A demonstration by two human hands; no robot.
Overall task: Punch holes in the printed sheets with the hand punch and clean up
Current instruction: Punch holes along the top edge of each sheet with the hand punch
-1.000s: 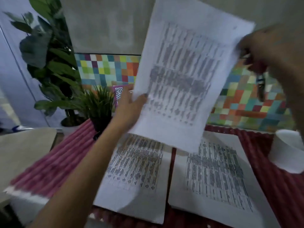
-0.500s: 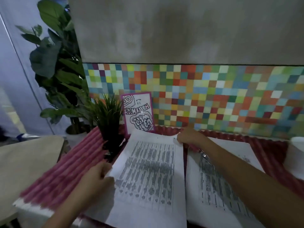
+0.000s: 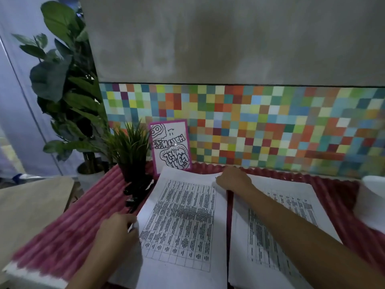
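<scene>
Two stacks of printed sheets lie side by side on a red ribbed mat (image 3: pixel 62 238). My left hand (image 3: pixel 116 232) pinches the left edge of the left sheet (image 3: pixel 183 224), which carries a printed table. My right hand (image 3: pixel 233 180) rests with curled fingers on that sheet's far right corner. Its forearm crosses the right stack (image 3: pixel 291 207). The hand punch seen in that hand a second ago is hidden under it now.
A small potted grass plant (image 3: pixel 129 151) and a pink-framed doodle card (image 3: pixel 169 147) stand behind the left sheet, with a black object (image 3: pixel 137 189) at the pot's foot. A white container (image 3: pixel 373 203) sits far right. A large leafy plant (image 3: pixel 62 80) and a wooden surface (image 3: pixel 31 207) are left.
The sheet that both hands held up in the air has come down onto the left stack. My right hand dropped to its far corner and my left hand moved to its left edge.
</scene>
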